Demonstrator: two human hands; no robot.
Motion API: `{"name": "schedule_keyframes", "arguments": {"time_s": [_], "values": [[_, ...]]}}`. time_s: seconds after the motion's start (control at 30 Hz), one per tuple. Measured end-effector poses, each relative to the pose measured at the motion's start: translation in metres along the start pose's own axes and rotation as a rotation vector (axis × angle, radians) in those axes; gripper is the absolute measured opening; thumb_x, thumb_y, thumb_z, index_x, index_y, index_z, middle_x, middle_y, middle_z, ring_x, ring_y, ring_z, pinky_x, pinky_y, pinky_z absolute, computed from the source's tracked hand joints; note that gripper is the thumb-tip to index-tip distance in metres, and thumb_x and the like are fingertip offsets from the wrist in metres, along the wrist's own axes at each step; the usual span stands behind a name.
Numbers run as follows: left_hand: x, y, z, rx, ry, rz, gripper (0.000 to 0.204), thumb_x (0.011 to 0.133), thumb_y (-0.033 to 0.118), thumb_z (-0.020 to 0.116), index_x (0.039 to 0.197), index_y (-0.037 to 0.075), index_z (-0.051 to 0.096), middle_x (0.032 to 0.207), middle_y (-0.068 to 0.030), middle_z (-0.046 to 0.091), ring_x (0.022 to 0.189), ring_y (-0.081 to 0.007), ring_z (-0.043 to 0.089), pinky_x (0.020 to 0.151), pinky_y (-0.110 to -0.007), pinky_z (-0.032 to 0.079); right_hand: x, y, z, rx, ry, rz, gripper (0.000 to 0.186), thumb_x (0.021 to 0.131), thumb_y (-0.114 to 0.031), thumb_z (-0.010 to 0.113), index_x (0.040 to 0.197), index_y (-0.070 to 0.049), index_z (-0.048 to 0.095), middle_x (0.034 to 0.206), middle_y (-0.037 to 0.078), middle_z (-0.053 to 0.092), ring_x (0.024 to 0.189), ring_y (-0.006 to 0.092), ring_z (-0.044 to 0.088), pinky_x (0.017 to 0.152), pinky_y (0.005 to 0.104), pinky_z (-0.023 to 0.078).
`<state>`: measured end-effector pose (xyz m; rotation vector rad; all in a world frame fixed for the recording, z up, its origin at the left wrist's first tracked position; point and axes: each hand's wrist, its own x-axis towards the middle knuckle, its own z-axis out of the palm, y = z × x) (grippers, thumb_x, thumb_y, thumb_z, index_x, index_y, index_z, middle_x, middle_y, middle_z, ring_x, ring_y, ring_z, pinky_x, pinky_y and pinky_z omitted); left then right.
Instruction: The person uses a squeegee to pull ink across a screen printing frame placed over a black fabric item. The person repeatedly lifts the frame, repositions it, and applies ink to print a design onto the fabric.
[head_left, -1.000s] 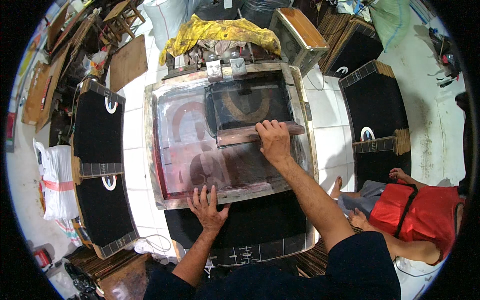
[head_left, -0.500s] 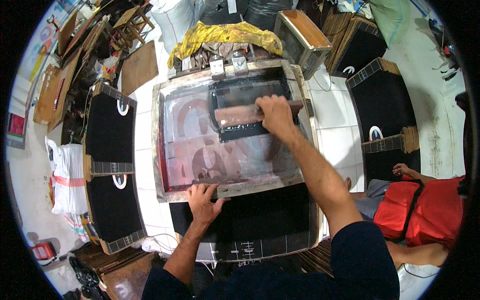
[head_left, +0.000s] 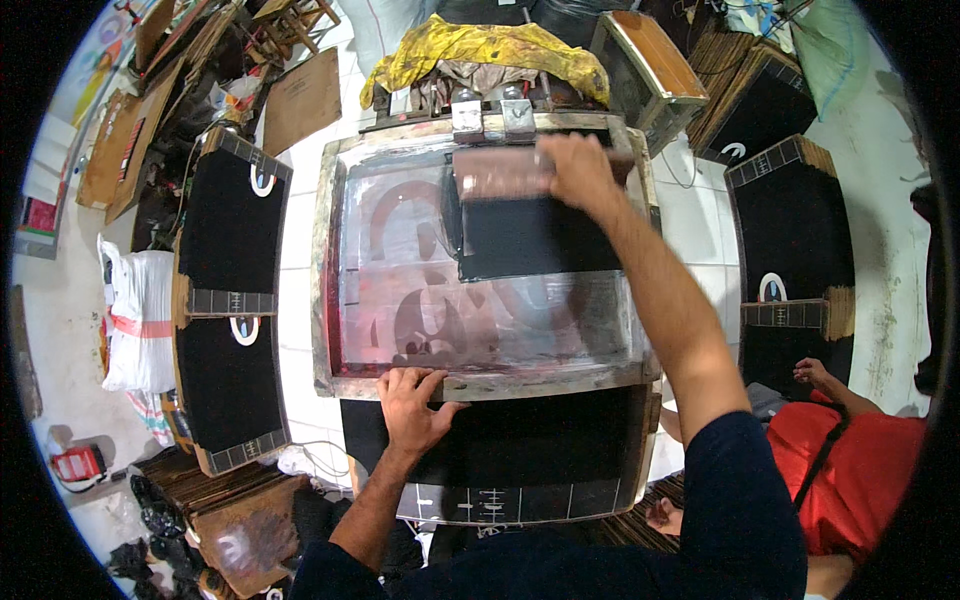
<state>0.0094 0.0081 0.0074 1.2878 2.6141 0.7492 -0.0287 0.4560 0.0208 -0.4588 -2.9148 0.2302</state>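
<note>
A screen-printing frame (head_left: 326, 240) lies in front of me, its mesh carrying pale curved shapes and a black rectangle of ink (head_left: 535, 235) at the upper right. My right hand (head_left: 582, 172) is closed round a squeegee (head_left: 500, 174), a wide brownish blade blurred by motion, at the far end of that rectangle. On the near rail rests my left hand (head_left: 414, 410), fingers laid over the wood and thumb spread to the side. Beneath the frame, a black board (head_left: 540, 450) with white marking lines sticks out toward me.
Metal hinge clamps (head_left: 467, 120) and a stained yellow cloth (head_left: 490, 55) sit behind the frame. Black printed panels (head_left: 232, 230) line the left, with similar panels (head_left: 795, 235) on the right. A person in red (head_left: 835, 470) sits at the lower right.
My right hand has pushed the squeegee away from me to the far part of the black area, leaving even black behind it. My left hand stays on the near rail. The view has shifted slightly.
</note>
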Motion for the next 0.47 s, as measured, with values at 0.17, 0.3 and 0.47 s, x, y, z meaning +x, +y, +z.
{"name": "schedule_keyframes", "arguments": {"time_s": [0.17,0.3,0.47], "values": [[0.0,0.004,-0.004,0.044,-0.08,-0.051,0.053,0.07,0.034,0.094,0.114,0.009,0.078,0.109,-0.0067,0.069,0.107,-0.0284,0.058,0.099,-0.048,0.04,0.072,0.027,0.002,-0.089,-0.038,0.087,0.059,0.079,-0.039,0.087,0.133,-0.021,0.069,0.124,0.012,0.07,0.123,0.0341,0.061,0.103,0.0545,0.042],[0.0,0.006,-0.007,0.031,-0.083,-0.052,0.054,0.07,0.037,0.094,0.114,0.008,0.079,0.107,-0.0084,0.069,0.108,-0.0284,0.058,0.1,-0.047,0.04,0.004,-0.002,0.012,0.097,0.602,0.116,0.05,0.087,-0.032,0.079,0.134,-0.02,0.068,0.128,0.009,0.064,0.127,0.0325,0.055,0.108,0.0526,0.037],[0.006,0.015,-0.025,0.05,-0.114,-0.047,0.053,0.072,0.042,0.092,0.112,0.009,0.08,0.106,-0.0098,0.068,0.107,-0.0284,0.058,0.098,-0.047,0.04,-0.175,-0.101,-0.004,0.149,0.481,0.233,0.052,0.084,-0.039,0.079,0.131,-0.018,0.069,0.125,0.007,0.064,0.126,0.0308,0.054,0.11,0.0501,0.036]]}}
